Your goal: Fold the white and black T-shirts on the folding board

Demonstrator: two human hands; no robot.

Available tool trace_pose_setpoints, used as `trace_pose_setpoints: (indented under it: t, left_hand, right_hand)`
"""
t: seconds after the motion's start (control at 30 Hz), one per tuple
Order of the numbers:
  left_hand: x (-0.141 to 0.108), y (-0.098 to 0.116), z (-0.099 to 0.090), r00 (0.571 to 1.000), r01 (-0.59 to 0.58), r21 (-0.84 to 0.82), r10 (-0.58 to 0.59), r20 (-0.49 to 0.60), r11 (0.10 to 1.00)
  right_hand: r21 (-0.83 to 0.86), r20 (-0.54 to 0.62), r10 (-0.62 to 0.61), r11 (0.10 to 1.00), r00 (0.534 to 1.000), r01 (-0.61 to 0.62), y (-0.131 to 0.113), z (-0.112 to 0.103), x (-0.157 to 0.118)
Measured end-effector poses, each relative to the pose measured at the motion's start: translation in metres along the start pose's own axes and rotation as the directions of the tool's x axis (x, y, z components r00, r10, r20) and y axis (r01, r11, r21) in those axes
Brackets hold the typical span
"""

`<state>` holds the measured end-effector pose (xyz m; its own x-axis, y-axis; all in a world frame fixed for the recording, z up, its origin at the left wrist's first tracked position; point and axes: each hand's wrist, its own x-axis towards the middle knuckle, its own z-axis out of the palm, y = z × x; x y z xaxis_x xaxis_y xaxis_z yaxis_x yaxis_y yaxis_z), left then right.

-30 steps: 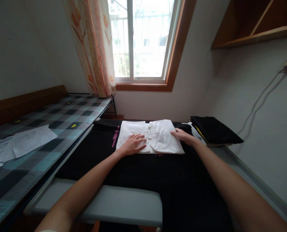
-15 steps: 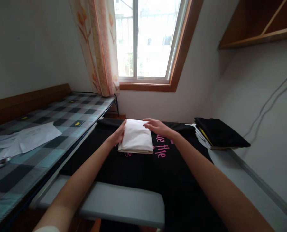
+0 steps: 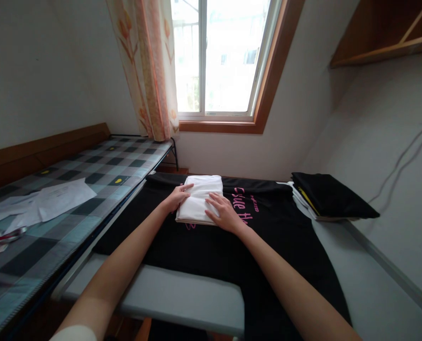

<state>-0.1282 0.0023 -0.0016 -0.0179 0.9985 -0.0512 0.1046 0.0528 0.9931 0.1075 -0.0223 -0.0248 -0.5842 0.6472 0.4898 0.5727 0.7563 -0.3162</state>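
Observation:
A neatly folded white garment lies on a black printed garment that is spread across the table. My left hand rests at the white bundle's left edge, with thumb and forefinger stretched over its top; the other fingers are partly hidden. On the bundle's right front part lies my right hand, palm down, fingers spread. Pink lettering on the black fabric shows on both sides of the bundle.
A stack of folded clothes, black on top, stands at the table's right. The light grey table shows along the front. On the left is a bed with a checked cover and loose papers. A wooden shelf hangs upper right.
My right hand has come down from above the white garment's right side and now lies flat on it. My left hand has shifted from the bundle's side partly onto its top.

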Motion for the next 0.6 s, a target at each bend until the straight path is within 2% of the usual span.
trace_pose_setpoints:
  t: [0.2, 0.3, 0.37, 0.4, 0.47, 0.53, 0.6]
  left_hand:
    - [0.0, -0.007, -0.008, 0.999, -0.019, -0.165, 0.026, 0.039, 0.986]
    - [0.0, -0.006, -0.011, 0.999, -0.031, -0.1, 0.032, 0.01, 0.995]
    - [0.001, -0.004, -0.013, 0.996, -0.077, 0.05, 0.079, -0.041, 0.996]
    - [0.002, -0.004, -0.014, 0.989, -0.106, 0.161, 0.121, -0.082, 0.981]
    - [0.003, -0.004, -0.016, 0.962, -0.128, 0.409, 0.213, -0.17, 0.904]
    - [0.005, -0.005, -0.017, 0.942, -0.07, 0.577, 0.244, -0.23, 0.814]
    - [0.007, -0.008, -0.017, 0.945, 0.004, 0.632, 0.204, -0.256, 0.775]
  right_hand:
    - [-0.052, 0.092, -0.007, 0.999, 0.996, 0.012, -0.008, -0.005, -0.008]
    - [-0.042, 0.14, -0.035, 0.998, 0.99, 0.041, -0.011, -0.009, -0.009]
    - [0.005, 0.123, -0.035, 0.999, 0.992, 0.034, -0.012, -0.013, -0.007]
    - [0.03, 0.083, 0.006, 1.0, 0.997, -0.008, -0.012, -0.016, -0.005]
    - [0.049, -0.033, 0.197, 0.98, 0.98, -0.195, -0.01, -0.021, -0.002]
    - [0.01, -0.099, 0.433, 0.901, 0.896, -0.434, -0.008, -0.025, 0.0]
    - [-0.07, -0.049, 0.58, 0.81, 0.813, -0.582, -0.007, -0.027, 0.002]
